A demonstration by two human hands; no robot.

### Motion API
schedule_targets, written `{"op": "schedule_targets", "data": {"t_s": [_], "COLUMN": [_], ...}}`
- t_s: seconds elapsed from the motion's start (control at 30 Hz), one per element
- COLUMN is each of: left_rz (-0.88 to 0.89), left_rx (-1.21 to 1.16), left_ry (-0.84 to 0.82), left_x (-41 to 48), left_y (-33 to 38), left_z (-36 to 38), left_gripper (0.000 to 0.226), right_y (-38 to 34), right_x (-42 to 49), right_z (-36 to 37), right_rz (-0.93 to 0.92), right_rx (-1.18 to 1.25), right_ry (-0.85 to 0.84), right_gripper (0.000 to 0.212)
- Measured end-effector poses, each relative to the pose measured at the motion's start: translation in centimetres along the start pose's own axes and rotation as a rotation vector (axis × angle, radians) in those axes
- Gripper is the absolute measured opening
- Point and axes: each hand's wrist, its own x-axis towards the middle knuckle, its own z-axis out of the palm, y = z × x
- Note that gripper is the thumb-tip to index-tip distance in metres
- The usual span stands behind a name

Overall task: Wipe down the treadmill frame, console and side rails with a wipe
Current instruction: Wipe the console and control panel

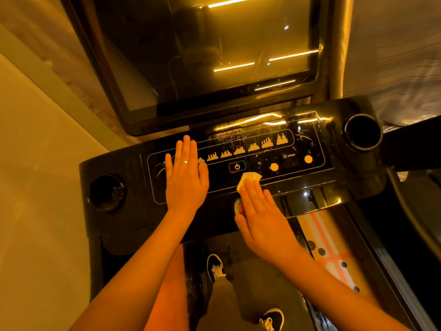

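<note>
Wipe [249,179] pressed onto console [310,180] mid-panel, just near of power button [237,166], under straight, close-set fingers [253,194] of right hand [267,225]. Console's long axis running left to right, so probably sideways strokes next; left hand [185,180] flat, empty, further left.

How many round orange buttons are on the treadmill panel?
2. One orange button sits just past the wipe; the second button is further right, beside the SPEED label. The left hand and right hand cover parts of the console, so more may be hidden.
</note>
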Motion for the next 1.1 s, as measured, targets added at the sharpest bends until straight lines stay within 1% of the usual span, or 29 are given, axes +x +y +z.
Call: {"op": "schedule_targets", "data": {"t_s": [0.1,0.3,0.4,0.5,0.63,0.7,0.8,0.93,1.0,1.1], "left_rz": [0.002,-0.002,-0.007,-0.005,0.001,0.001,0.005,0.009,0.010,0.016], "left_rx": [0.008,0.022,0.000,-0.011,-0.015,-0.008,-0.003,0.014,0.026,0.031], "left_ry": [0.002,-0.009,-0.009,-0.004,-0.006,-0.002,-0.010,-0.020,-0.029,-0.046], "left_x": [0.1,0.0,0.0,-0.1,0.0,0.0,0.0,-0.1,-0.1,0.1], "left_y": [-0.1,-0.1,0.0,0.0,-0.2,-0.2,-0.1,-0.1,-0.1,-0.1], "left_z": [0.0,0.0,-0.1,-0.1,0.1,0.1,0.1,-0.1,0.0,-0.3], "left_gripper": [0.057,0.056,0.056,0.056,0.056,0.057,0.057,0.057,0.056,0.056], "right_y": [0.1,1.0,1.5,1.7,1.4,1.4,1.3,1.1,1.3,1.4], "right_x": [1.8,12.3,14.5,12.1,3.7,1.6,3.7,7.3,6.0,1.6], "right_z": [-0.4,-3.7,-4.3,-3.7,-2.0,-1.4,-1.9,-2.7,-2.3,-1.2], "right_rz": [-0.005,0.011,0.009,-0.015,-0.060,-0.067,-0.039,0.018,0.003,-0.022], "right_rx": [0.011,-0.020,-0.039,-0.012,-0.027,-0.034,-0.045,-0.049,-0.044,-0.023], "right_ry": [0.015,0.110,0.115,0.114,0.033,0.031,0.023,0.040,0.032,0.020], "right_gripper": [0.062,0.062,0.060,0.061,0.060,0.059,0.062,0.061,0.062,0.061]}}
